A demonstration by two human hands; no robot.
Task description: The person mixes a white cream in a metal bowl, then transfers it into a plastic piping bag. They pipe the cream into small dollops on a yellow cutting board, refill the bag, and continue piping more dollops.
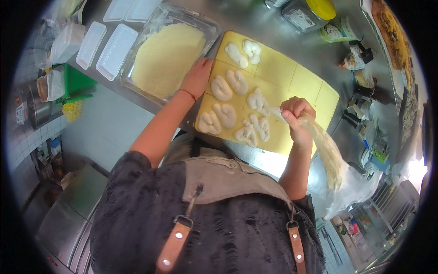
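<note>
My right hand (pixel 299 116) is closed around the neck of a clear piping bag (pixel 326 146) filled with pale cream. The bag's full part trails down to the right, past my forearm. Its tip touches or nearly touches a piped cream mound (pixel 258 101) on a yellow slab (pixel 278 68) marked by lines into rectangles. Several more cream mounds (pixel 226 115) lie in pairs over the slab's left and middle. My left hand (pixel 199 76) lies at the slab's left edge, next to the tray, fingers stretched out and nothing seen in it.
A clear tray (pixel 213 28) with a pale yellow, crumbly-looking layer stands left of the slab. White plastic containers (pixel 116 51) sit beyond it. At the back are a yellow-lidded jar (pixel 303 17) and a tub (pixel 338 31). Mixed small items crowd the counter's right side.
</note>
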